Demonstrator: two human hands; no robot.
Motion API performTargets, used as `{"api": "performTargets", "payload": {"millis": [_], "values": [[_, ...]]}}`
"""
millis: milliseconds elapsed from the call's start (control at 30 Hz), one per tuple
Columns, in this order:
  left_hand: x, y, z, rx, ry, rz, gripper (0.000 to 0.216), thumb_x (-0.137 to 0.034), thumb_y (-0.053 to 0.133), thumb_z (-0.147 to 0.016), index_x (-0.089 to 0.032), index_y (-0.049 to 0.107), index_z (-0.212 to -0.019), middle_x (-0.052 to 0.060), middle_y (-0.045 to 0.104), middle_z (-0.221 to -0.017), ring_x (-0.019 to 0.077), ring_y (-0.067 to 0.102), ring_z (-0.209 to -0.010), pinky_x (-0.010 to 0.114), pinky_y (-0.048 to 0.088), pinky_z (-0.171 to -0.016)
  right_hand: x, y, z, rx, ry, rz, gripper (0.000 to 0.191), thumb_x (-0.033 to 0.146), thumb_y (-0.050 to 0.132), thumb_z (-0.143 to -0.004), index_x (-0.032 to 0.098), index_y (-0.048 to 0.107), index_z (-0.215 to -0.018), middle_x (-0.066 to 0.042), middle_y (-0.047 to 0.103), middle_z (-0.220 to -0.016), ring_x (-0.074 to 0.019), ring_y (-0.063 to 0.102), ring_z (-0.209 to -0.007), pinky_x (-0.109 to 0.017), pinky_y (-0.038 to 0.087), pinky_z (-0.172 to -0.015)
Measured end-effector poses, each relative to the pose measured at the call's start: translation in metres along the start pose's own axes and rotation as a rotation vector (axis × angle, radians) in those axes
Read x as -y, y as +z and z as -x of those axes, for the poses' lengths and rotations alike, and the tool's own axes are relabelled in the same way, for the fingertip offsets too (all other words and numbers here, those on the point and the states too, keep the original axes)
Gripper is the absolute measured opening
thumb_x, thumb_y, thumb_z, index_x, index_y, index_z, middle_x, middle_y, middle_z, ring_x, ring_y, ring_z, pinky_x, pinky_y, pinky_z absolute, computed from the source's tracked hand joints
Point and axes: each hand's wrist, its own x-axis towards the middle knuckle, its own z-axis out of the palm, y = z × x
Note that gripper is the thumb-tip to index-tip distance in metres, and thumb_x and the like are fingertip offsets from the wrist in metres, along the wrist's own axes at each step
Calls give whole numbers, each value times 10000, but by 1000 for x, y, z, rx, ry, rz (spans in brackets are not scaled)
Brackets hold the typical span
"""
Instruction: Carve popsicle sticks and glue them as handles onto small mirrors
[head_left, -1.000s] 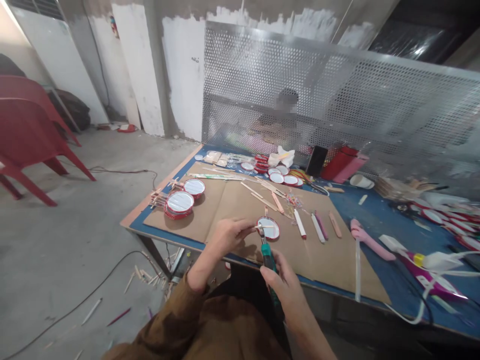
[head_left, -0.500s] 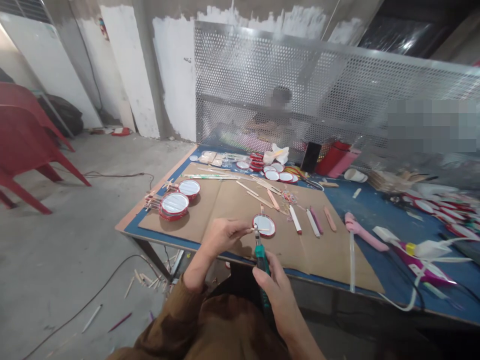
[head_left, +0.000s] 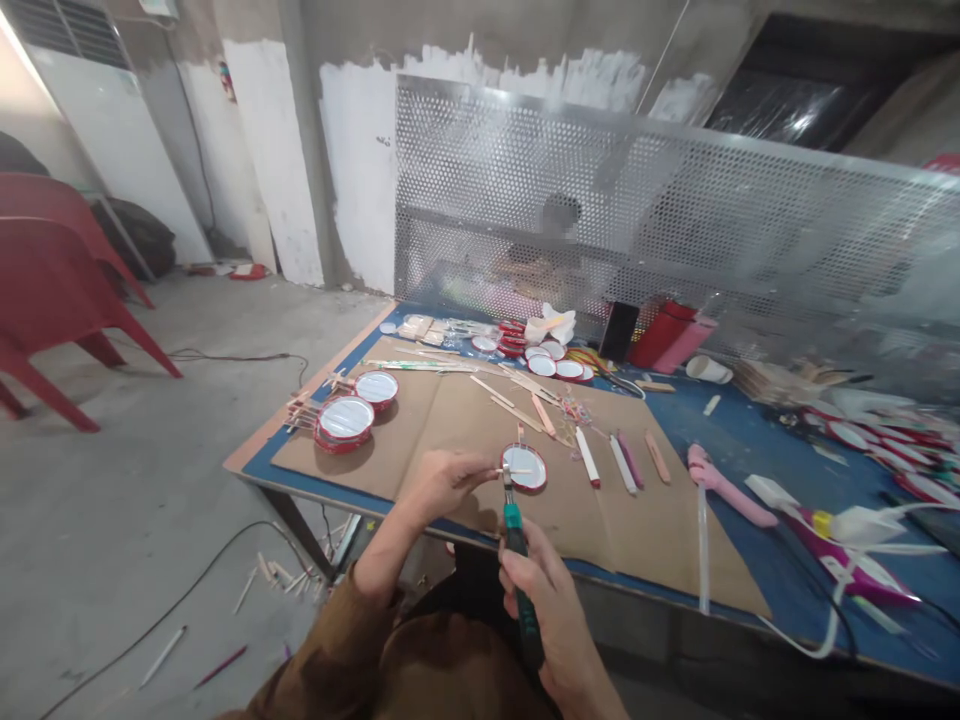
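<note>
My left hand (head_left: 441, 484) pinches a thin pale wooden stick (head_left: 522, 471) between closed fingertips, above the cardboard sheet (head_left: 457, 415). My right hand (head_left: 546, 590) is wrapped around the green-and-black handles of a pair of pliers (head_left: 514, 520). Their metal jaws are at the stick, close to my left fingertips; whether they are fully closed cannot be made out. Just behind the jaws lies a round red-rimmed piece (head_left: 529, 457) with a white face and a short wooden neck. The stick's free end passes in front of that face.
Similar stringed round pieces (head_left: 345, 420) sit at the left. Markers (head_left: 588, 458), loose wooden strips (head_left: 517, 412) and a pink tool (head_left: 727, 487) lie on the blue table (head_left: 795, 560). Behind are a phone (head_left: 619, 332), a red container (head_left: 661, 335) and a perforated metal panel (head_left: 480, 140).
The view has tilted up slightly. Both hands stay at the stick, and the pliers have shifted slightly, with the right-hand fingers now wrapped more closely around their handles.
</note>
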Motion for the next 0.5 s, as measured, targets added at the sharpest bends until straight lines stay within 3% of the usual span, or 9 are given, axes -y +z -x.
{"api": "performTargets", "payload": {"millis": [200,367,500], "values": [[4,1,0,12,-24,10,288,-378,457,-894,-220,697,-881,29,704,-762,121,618,-695,180,360,-587,1,0,-7,112,221,-271,372,441,633,-666,220,513,-940,53,436,-644,-59,304,-476,-168,223,-422],[6,1,-5,27,-40,12,310,-392,445,-893,-216,698,-858,27,698,-749,123,605,-686,185,364,-587,7,1,-7,147,229,-366,376,429,647,-651,219,515,-934,32,456,-721,-59,318,-500,-170,224,-428],[4,-4,-6,39,-73,287,367,-414,422,-889,-166,678,-800,30,674,-737,121,581,-687,192,410,-641,17,-2,-6,202,214,-517,405,439,636,-672,226,523,-997,14,470,-771,-65,345,-522,-185,252,-437]]}}
